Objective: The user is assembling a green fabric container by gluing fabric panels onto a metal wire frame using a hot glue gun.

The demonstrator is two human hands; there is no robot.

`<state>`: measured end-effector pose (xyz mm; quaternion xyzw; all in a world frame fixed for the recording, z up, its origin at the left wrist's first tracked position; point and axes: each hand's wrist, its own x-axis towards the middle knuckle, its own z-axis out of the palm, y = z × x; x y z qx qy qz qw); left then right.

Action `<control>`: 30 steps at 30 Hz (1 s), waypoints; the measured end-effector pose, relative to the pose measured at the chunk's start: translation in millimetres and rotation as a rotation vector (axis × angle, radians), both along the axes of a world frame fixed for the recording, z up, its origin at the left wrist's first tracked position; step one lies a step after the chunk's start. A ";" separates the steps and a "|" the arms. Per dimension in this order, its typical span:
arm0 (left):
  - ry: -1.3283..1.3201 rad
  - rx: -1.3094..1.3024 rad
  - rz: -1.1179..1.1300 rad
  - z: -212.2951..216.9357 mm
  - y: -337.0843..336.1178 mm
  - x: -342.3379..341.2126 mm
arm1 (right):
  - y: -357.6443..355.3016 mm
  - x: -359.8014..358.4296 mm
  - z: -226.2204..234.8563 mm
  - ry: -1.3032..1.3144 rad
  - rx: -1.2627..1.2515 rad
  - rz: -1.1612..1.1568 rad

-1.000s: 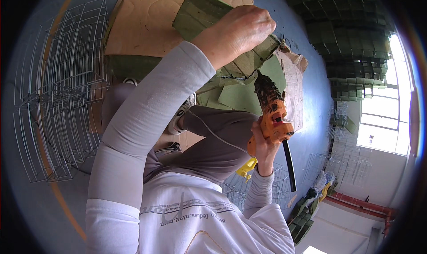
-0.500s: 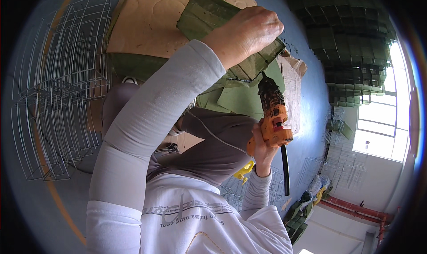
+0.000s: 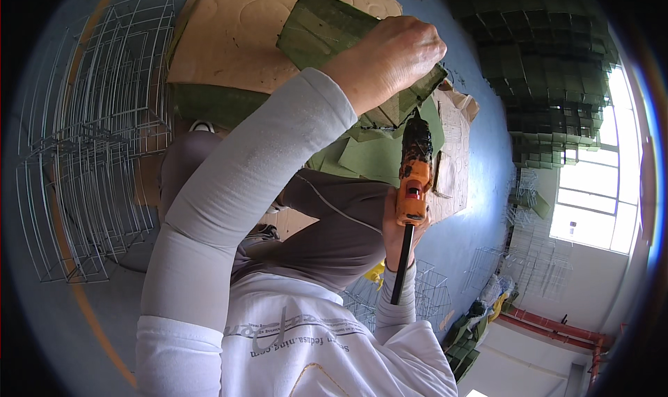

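Observation:
My left hand [image 3: 393,56] reaches forward and grips the near edge of a dark green padded panel [image 3: 320,28] that lies on a brown cardboard sheet [image 3: 236,42]. My right hand [image 3: 388,231] holds an orange glue gun [image 3: 415,178] upright. Its dark nozzle points up at the panel's edge just below my left hand, and a black stick juts out of its back end. More green pieces [image 3: 369,153] lie under the gun, over my grey-trousered knees.
Several wire mesh baskets [image 3: 90,139] stand on the blue floor to the left. More wire frames [image 3: 435,286] sit at the lower right. Stacks of green panels [image 3: 550,63] fill the upper right, next to a bright window [image 3: 591,195].
The glue gun has swung more upright, its nozzle closer to the panel's edge. My left hand has kept its grip on the panel.

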<state>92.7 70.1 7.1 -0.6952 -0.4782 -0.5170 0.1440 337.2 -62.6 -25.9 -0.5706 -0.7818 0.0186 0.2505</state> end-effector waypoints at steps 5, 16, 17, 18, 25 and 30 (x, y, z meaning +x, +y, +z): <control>0.005 0.002 0.021 -2.1 0.4 0.9 | -2.5 -4.4 2.1 -0.006 0.046 0.007; 0.001 -0.021 -0.016 1.2 -2.7 0.7 | -1.1 12.5 -7.0 0.029 0.043 0.077; 0.001 -0.021 -0.014 -0.8 -1.2 2.0 | -0.9 12.4 -7.6 0.030 0.043 0.079; -0.003 0.012 -0.007 -2.9 0.0 3.4 | -0.8 12.5 -9.0 0.039 0.057 0.079; -0.012 -0.030 -0.020 0.2 -1.2 4.6 | -12.8 25.5 -16.5 -0.045 0.058 0.041; 0.008 -0.024 -0.016 -0.3 -3.0 -1.0 | -15.7 23.0 -18.8 0.075 0.041 -0.012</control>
